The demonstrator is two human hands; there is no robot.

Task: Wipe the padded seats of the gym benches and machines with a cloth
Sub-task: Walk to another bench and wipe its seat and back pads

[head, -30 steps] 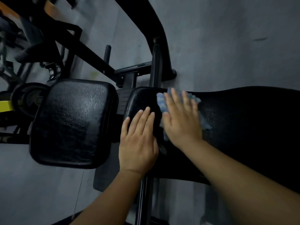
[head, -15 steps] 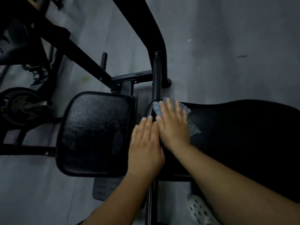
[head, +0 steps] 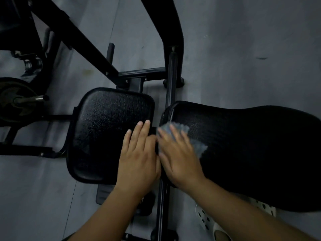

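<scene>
Grey floor (head: 243, 49) fills the background. Mid-frame, the right hand (head: 178, 159), fingers flat and unclenched, presses a blue cloth (head: 199, 147) onto the long padded surface (head: 251, 145) at its left end. The left hand (head: 139, 159) rests flat on the square pad (head: 104, 129).

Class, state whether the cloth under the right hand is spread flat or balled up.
Spread flat: the cloth peeks out above and beside the right hand, which presses it.
</scene>
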